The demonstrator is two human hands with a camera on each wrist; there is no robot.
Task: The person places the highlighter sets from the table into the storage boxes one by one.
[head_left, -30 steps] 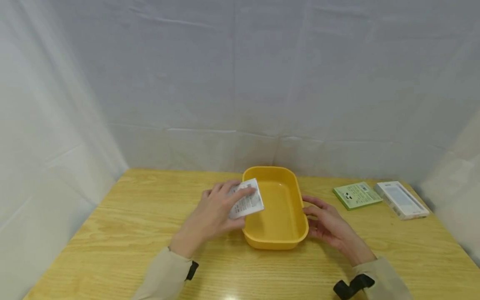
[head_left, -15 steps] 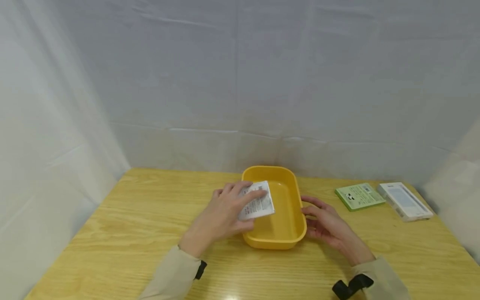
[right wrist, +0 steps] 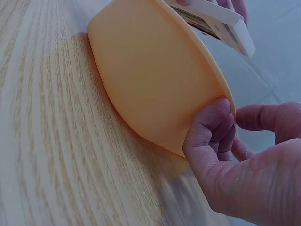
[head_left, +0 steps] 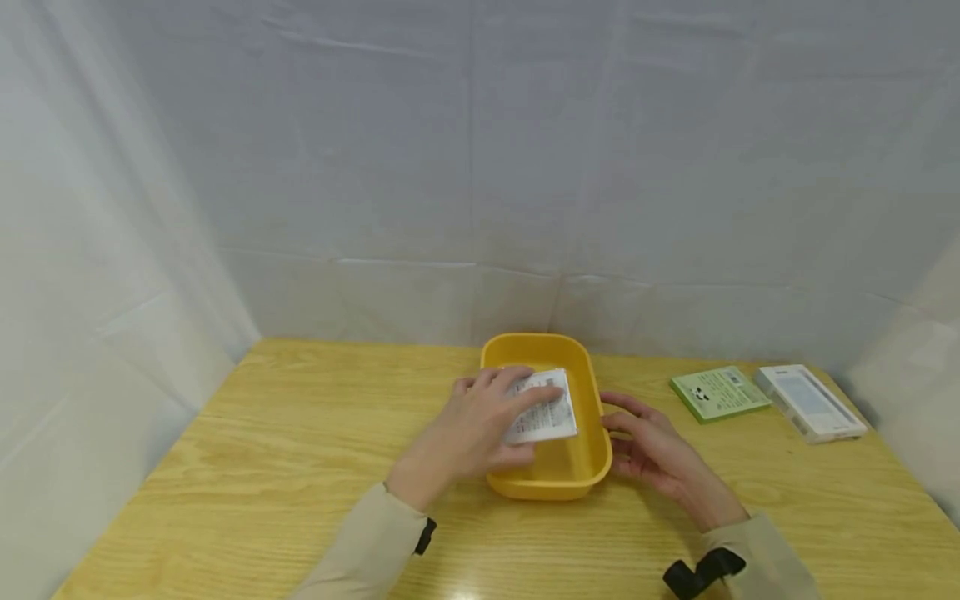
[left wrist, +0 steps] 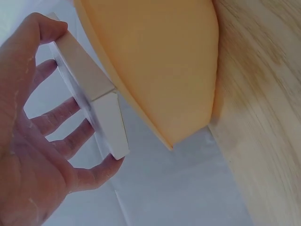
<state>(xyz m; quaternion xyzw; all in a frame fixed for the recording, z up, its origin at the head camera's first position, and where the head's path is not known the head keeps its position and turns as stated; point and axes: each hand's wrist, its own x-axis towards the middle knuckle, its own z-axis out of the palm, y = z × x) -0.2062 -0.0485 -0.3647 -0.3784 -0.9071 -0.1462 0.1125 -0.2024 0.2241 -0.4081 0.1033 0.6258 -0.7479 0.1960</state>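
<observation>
My left hand (head_left: 468,429) grips a thin white box (head_left: 543,414) by its edges, with small print on the face turned up. It holds the box tilted over the yellow plastic bin (head_left: 551,490). In the left wrist view the box (left wrist: 108,110) shows its blank white side edges, the thumb and fingers spread on opposite edges. At the bin's right side is my right hand (head_left: 663,454). The right wrist view shows bent fingers (right wrist: 214,115) against the bin's outer wall by the rim. The visible part of the bin's floor is bare; the left hand and box hide some of it.
A green box (head_left: 720,393) with a panda-like picture lies on the wooden table (head_left: 300,442) at the right. Next to it lies a white box (head_left: 810,402) with a pale window-like panel. White cloth (head_left: 480,167) hangs behind the table and along both sides.
My left hand has carried the white box rightward, from the bin's left rim to above its middle. The right hand stays at the bin's right side, and the bin has barely moved.
</observation>
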